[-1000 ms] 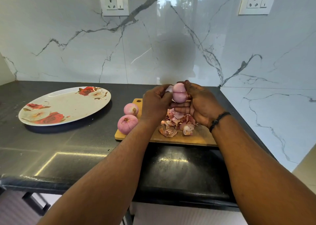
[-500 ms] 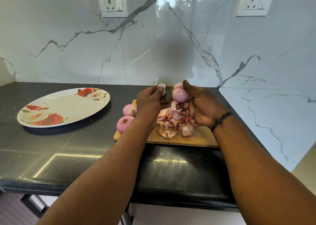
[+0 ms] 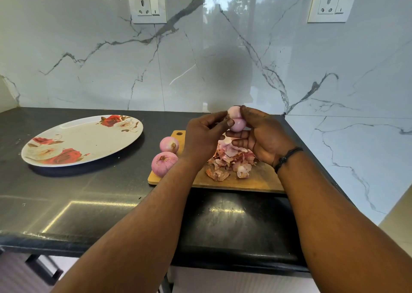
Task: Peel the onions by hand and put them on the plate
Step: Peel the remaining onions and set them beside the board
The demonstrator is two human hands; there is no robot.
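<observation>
Onion (image 3: 236,120): gripped in right hand (image 3: 260,141) above board (image 3: 256,179); left hand (image 3: 201,141) fingers pinch its skin. Two onions (image 3: 165,158) at board's left edge. Peels (image 3: 229,159) on board. Plate (image 3: 82,140) left of board, on table (image 3: 89,192).

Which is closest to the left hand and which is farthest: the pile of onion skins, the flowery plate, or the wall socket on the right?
From the left hand, in the head view:
1. Pile of onion skins, just below it on the cutting board.
2. Flowery plate, to its left on the counter.
3. Right wall socket, high up on the wall.
</observation>
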